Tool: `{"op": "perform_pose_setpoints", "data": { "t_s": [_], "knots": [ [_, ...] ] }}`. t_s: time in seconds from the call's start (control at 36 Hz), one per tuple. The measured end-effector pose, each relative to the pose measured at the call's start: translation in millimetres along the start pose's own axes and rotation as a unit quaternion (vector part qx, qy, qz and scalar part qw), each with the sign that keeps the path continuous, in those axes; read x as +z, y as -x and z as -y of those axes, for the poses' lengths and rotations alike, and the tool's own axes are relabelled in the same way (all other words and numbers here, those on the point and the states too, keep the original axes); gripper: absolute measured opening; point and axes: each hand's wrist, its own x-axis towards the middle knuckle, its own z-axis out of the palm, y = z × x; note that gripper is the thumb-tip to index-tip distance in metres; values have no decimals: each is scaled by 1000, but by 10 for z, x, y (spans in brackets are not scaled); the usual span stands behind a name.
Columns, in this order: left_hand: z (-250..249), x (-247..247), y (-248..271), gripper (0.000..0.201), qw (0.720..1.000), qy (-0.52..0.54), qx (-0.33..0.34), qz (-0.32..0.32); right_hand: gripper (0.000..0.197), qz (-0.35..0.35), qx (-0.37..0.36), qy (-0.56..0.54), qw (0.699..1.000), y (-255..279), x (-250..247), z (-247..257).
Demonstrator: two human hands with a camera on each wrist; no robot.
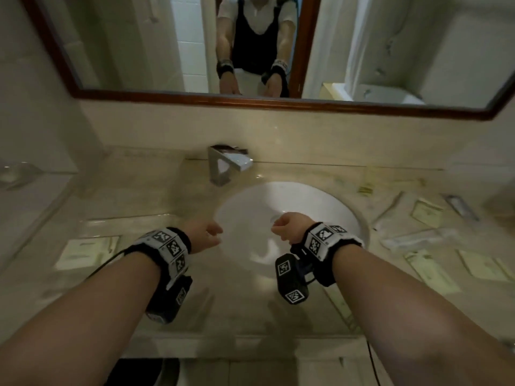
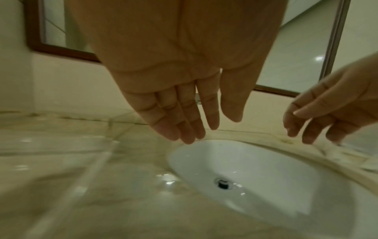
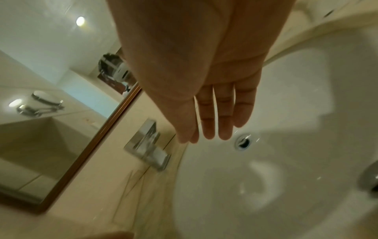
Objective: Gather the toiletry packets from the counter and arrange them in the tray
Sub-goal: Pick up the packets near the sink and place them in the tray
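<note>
Several pale green-and-white toiletry packets [image 1: 427, 213] lie scattered on the marble counter to the right of the sink, with long white wrapped ones [image 1: 418, 239] among them. On the left counter stands a clear tray [image 1: 125, 218] with one flat packet [image 1: 83, 252] lying in it; its transparent wall [image 2: 102, 161] shows blurred in the left wrist view. My left hand [image 1: 206, 235] [image 2: 194, 126] hangs over the sink's left rim, fingers straight and empty. My right hand [image 1: 287, 227] [image 3: 214, 121] [image 2: 319, 119] hovers above the basin, fingers straight, holding nothing.
A white round sink [image 1: 292, 196] [image 2: 266, 169] [image 3: 286, 161] sits in the middle of the counter. A chrome faucet [image 1: 225, 162] [image 3: 149, 145] stands behind it. A wood-framed mirror [image 1: 139, 51] fills the wall above. The frames are motion-blurred.
</note>
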Motion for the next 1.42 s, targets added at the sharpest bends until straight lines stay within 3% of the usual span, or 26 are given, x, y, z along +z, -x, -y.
{"op": "perform_pose_setpoints", "data": {
  "t_s": [0.28,0.5,0.56,0.67,0.81,0.94,1.06,1.14,1.19,1.28,1.33,1.42],
  "knots": [
    [-1342,603,-103,38,995,-17,86,41,37,11,121,37,992,425,-418,-1443],
    [-1933,1098,-196,45,994,-18,77,71,48,-5,134,40,990,557,-118,-1813],
    [-2007,1205,-204,46,995,-13,65,76,41,-18,133,27,991,558,-32,-1837],
    [-2086,1402,-198,50,997,13,34,68,24,-50,112,39,992,571,104,-1905],
    [-2127,1517,-179,54,999,28,17,42,22,-53,89,-33,994,561,86,-1933],
    [-2116,1549,-159,42,994,95,-20,-40,17,-51,36,-147,987,539,4,-1884],
    [-2110,1496,-130,43,988,127,-28,-83,9,-90,-12,-164,982,511,-57,-1786],
    [-2016,1431,-93,32,979,175,-39,-96,4,-107,-24,-172,979,484,-113,-1741],
    [-1922,1363,-67,27,963,238,-52,-114,15,-91,-28,-187,978,468,-154,-1715],
    [-1769,1224,8,18,938,310,-69,-139,39,-13,-35,-199,979,454,-176,-1597],
    [-1671,1132,65,6,928,329,-74,-156,41,16,-44,-206,977,443,-160,-1479],
    [-1507,1020,164,18,921,334,-79,-187,30,28,-63,-234,970,430,-132,-1275]
  ]
}}
